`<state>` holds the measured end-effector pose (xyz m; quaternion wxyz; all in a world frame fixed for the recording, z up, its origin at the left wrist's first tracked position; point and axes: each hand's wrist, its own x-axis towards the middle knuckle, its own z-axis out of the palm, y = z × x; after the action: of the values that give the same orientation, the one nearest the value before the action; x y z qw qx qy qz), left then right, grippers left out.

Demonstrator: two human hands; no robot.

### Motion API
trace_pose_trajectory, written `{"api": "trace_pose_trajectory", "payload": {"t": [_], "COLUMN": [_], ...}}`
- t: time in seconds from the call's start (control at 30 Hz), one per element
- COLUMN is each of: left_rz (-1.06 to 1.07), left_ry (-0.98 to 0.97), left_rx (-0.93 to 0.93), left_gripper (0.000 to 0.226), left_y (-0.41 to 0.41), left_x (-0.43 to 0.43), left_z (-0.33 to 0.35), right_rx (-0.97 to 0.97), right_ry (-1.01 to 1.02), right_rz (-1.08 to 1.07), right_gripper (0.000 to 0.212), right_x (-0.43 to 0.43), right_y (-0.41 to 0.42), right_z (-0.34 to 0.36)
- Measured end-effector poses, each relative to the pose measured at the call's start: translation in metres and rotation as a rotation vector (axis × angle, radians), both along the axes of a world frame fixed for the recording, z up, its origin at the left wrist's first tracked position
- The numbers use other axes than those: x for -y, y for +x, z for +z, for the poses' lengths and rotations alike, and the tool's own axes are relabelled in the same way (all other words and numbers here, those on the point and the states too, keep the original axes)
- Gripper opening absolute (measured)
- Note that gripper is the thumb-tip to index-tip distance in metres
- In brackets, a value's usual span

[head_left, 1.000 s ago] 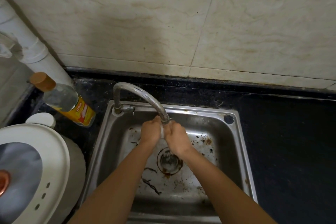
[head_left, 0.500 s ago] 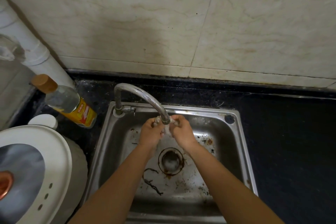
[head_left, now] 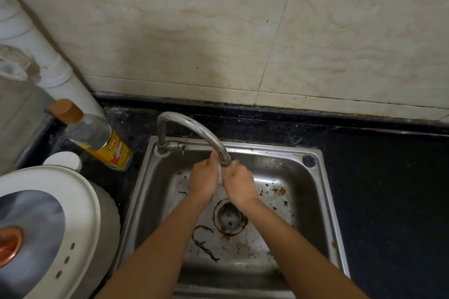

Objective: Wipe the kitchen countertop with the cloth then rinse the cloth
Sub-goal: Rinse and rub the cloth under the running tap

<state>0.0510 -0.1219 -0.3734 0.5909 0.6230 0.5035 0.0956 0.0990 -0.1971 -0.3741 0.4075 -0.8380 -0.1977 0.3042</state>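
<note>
- The cloth (head_left: 220, 175) shows only as a thin white sliver, squeezed between the two hands right under the tap's mouth, over the sink basin.
- The left hand (head_left: 203, 181) and right hand (head_left: 239, 184) are pressed together, backs up, fingers curled in around the cloth; both forearms reach in over the near rim.
- The tap (head_left: 194, 127) is a curved steel tube that arches from the back left corner, its tip just touching the knuckles.
- The sink (head_left: 324, 201) is dull stainless steel, square with rounded corners; in it lie rust specks, dark crumbs and a stringy black scrap (head_left: 203, 243) beside the round, rust-ringed drain (head_left: 229, 217).
- The countertop (head_left: 388, 189) around it is glossy speckled black stone.
- To the left stands a clear bottle (head_left: 97, 138) with a tan cap and yellow label, holding clear liquid, near a white domed lid (head_left: 80, 201).
</note>
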Motion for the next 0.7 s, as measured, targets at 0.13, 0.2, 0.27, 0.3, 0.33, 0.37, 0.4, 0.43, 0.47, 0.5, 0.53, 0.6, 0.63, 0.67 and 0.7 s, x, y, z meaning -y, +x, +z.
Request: {"api": "trace_pose_trajectory", "payload": {"t": [0.13, 0.2, 0.27, 0.3, 0.33, 0.37, 0.4, 0.43, 0.47, 0.5, 0.53, 0.6, 0.63, 0.67, 0.7], "left_rz": [-0.003, -0.021, -0.053, -0.078, -0.11, -0.137, -0.158, -0.171, -0.179, -0.181, -0.187, -0.207, -0.222, -0.228, -0.214], "left_ry": [-0.074, -0.082, -0.101, -0.097, -0.085, -0.08, -0.086, -0.104, -0.123, -0.133, -0.136, -0.124, -0.109, -0.095, -0.09], "left_rx": [0.096, 0.123, 0.14, 0.139, 0.134, 0.133, 0.141, 0.151, 0.161, 0.171, 0.181, 0.195, 0.202, 0.204, 0.209], "left_gripper": [0.036, 0.033, 0.031, 0.029, 0.028, 0.026, 0.022, 0.018, 0.014, 0.013, 0.016, 0.023, 0.023, 0.022, 0.019], "left_y": [0.001, -0.003, -0.01, -0.013, -0.017, -0.021, -0.024, -0.026, -0.029, -0.032, -0.035, -0.039, -0.041, -0.042, -0.042], "left_x": [-0.001, -0.004, -0.008, -0.009, -0.01, -0.01, -0.01, -0.01, -0.01, -0.01, -0.011, -0.011, -0.01, -0.007, -0.005], "left_z": [0.003, 0.001, -0.001, -0.001, -0.001, -0.002, -0.003, -0.005, -0.006, -0.008, -0.01, -0.012, -0.011, -0.011, -0.013], "right_rx": [-0.275, -0.451, -0.572, -0.561, -0.527, -0.501, -0.502, -0.538, -0.597, -0.661, -0.725, -0.75, -0.711, -0.655, -0.589], "right_ry": [0.14, 0.239, 0.293, 0.283, 0.271, 0.264, 0.265, 0.28, 0.307, 0.331, 0.351, 0.347, 0.332, 0.317, 0.297], "right_rz": [-0.209, -0.264, -0.251, -0.223, -0.207, -0.21, -0.229, -0.256, -0.278, -0.281, -0.273, -0.219, -0.206, -0.212, -0.227], "right_gripper": [0.028, 0.02, 0.016, 0.016, 0.013, 0.013, 0.02, 0.028, 0.035, 0.038, 0.037, 0.026, 0.02, 0.018, 0.016], "right_x": [-0.005, -0.005, -0.002, 0.001, 0.003, 0.006, 0.008, 0.01, 0.013, 0.015, 0.017, 0.019, 0.018, 0.017, 0.015], "right_y": [0.002, 0.004, 0.008, 0.01, 0.011, 0.013, 0.014, 0.015, 0.016, 0.016, 0.015, 0.012, 0.009, 0.006, 0.003], "right_z": [-0.003, -0.001, -0.001, -0.003, -0.006, -0.008, -0.01, -0.011, -0.012, -0.011, -0.011, -0.012, -0.011, -0.013, -0.014]}}
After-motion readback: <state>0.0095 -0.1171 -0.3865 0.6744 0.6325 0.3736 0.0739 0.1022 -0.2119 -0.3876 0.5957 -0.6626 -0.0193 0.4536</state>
